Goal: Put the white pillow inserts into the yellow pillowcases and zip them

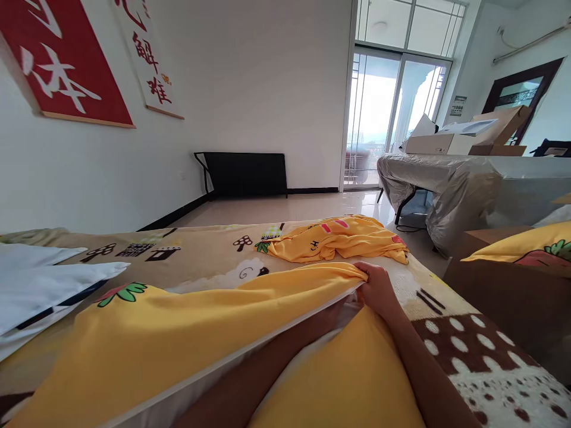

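A yellow pillowcase (214, 315) with a white inner edge and a printed green-leaved motif stretches across the bed in front of me. At its far right corner, my right hand (375, 288) has its fingers closed on the cloth. My left forearm runs inside the open side of the case. Only part of my left hand (336, 312) shows near that same corner, and the cloth covers its fingers. Some white material (352, 309) shows between my hands, inside the opening. The lower yellow layer bulges toward me under my arms.
A crumpled yellow printed cloth (339, 238) lies farther back on the patterned blanket (473, 339). White pillows (49, 285) are at the left. On the right, another yellow printed piece (530, 249) rests on a cardboard box (499, 297). A plastic-covered table (450, 172) holds boxes behind.
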The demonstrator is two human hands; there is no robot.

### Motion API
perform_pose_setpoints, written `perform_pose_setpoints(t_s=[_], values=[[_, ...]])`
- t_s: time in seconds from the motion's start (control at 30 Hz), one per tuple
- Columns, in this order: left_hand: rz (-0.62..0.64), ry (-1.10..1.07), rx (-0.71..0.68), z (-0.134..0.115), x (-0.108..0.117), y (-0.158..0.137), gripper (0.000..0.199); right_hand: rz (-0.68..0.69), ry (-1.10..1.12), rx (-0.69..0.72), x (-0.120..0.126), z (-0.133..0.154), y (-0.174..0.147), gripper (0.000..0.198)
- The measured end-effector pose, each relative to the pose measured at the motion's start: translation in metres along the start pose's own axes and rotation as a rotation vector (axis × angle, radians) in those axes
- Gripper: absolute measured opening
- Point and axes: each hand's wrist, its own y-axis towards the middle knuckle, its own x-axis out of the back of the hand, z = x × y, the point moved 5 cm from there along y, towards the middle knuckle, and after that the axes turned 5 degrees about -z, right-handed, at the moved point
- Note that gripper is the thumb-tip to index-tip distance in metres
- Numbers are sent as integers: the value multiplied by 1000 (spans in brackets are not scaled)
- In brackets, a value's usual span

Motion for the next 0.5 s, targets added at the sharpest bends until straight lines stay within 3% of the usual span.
perform_pose_setpoints(t_s=[0.13,0.23,0.37,0.5], values=[[42,197,-117,2,2,-12,48,-6,38,7,3,4,-1,39],[-46,281,-166,0,3,-11,46,50,157,0,-1,1,0,41],[-156,323,-267,-15,4,-7,41,104,307,-25,-5,-2,1,38],[-111,299,-298,-30,5,-2,43,86,308,-10,-3,-1,1,34]])
